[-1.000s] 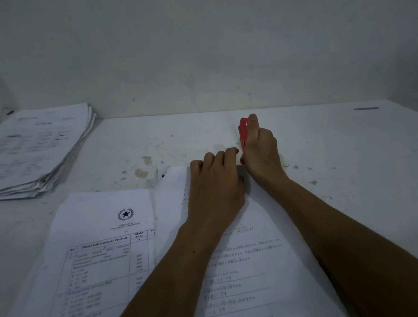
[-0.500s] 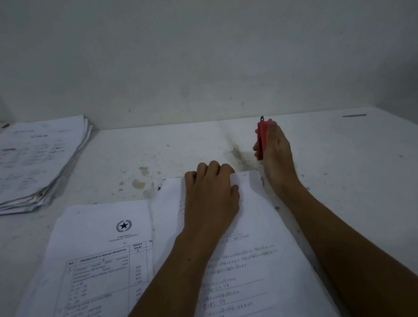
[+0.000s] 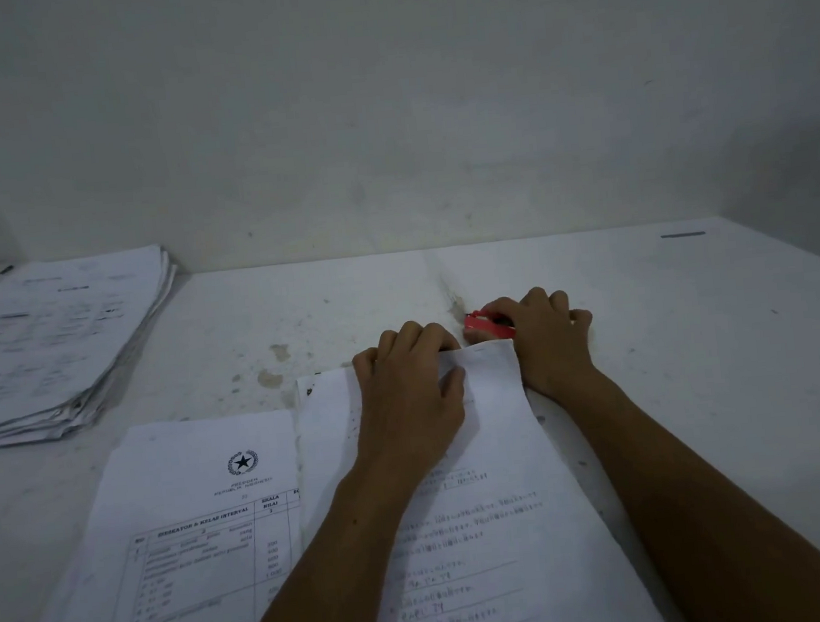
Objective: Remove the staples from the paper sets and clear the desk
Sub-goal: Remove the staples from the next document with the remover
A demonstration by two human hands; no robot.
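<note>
The left hand (image 3: 408, 400) lies on the far end of the paper set (image 3: 496, 526) at centre, fingers curled over the far edge and thumb resting on the top sheet; it holds the set down against the desk (image 3: 702, 384). The right hand (image 3: 544, 343) is just right of it, at the far right corner of the same set, fingers curled round a red staple remover (image 3: 486, 326). The tool's tip points left, just beyond the far edge of the paper. Whether its jaws have engaged a staple cannot be told; no staple is visible at that corner.

Task status, as a judgement:
- The step in hand is staple removal on the centre set, at its far edge
- A second set with a star emblem (image 3: 204, 527) lies touching the left side of the centre set. Its staple status cannot be read
- A thick stack of papers (image 3: 58, 341) sits at the far left of the desk, well apart from both hands. Whether it is finished or waiting work cannot be told
- Clearing the desk is not yet done: both sets, the stack and the tool are on it

Surface and room: the desk is white and marked with brown stains (image 3: 274, 367) near the far edge of the centre set, plus scattered dark specks. A short dark mark (image 3: 682, 235) lies at the far right. A plain pale wall (image 3: 381, 115) rises directly behind the desk. Lighting is dim
</note>
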